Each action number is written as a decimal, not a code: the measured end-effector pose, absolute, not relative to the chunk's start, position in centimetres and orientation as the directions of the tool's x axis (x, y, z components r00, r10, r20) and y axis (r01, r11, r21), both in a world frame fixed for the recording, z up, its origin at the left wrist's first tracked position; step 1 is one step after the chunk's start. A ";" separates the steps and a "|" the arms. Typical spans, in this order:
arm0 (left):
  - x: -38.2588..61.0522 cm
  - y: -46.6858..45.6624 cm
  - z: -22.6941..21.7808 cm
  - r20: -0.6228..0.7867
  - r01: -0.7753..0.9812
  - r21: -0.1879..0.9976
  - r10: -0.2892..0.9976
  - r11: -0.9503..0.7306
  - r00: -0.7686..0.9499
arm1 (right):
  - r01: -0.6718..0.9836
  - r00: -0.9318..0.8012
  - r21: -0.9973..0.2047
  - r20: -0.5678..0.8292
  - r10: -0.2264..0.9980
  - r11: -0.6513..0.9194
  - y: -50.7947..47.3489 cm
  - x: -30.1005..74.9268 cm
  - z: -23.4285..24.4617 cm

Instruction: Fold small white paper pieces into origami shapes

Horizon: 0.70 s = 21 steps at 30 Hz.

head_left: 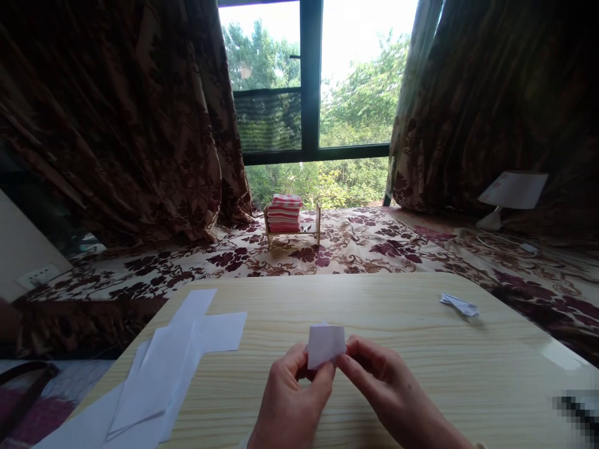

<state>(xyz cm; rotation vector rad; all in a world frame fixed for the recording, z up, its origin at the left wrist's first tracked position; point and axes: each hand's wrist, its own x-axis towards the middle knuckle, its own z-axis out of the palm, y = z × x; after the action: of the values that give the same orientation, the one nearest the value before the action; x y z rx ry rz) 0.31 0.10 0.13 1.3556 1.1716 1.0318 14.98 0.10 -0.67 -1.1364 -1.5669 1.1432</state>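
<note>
A small folded piece of white paper [326, 347] is held up over the near middle of the table. My left hand [294, 394] grips it from the left and below, the thumb pressed along its lower edge. At its lower right corner, my right hand [384, 381] pinches the paper between thumb and fingers. The fingertips behind the paper are hidden. Several white paper strips [161, 368] lie overlapping on the left of the table. Toward the far right rests a folded white paper piece [459, 305], narrow in the middle.
The pale wood-grain table [281, 299] has rounded far corners. Beyond it, a flowered cloth [355, 249] covers the window ledge, bearing a small rack [318, 224] with folded striped cloths [284, 214]. A white lamp [513, 190] stands right. A pixelated patch covers the lower right corner.
</note>
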 end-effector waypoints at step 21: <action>-0.1 0.2 0.2 0.002 0.062 0.998 0.974 -0.017 0.227 | 0.027 -0.252 -0.990 0.125 0.960 0.136 0.2 14.9 -0.8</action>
<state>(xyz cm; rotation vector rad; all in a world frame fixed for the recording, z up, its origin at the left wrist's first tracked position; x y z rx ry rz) -0.08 0.19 0.22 1.3624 1.0787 1.0140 14.92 0.21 -0.84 -1.0117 -1.4855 1.2681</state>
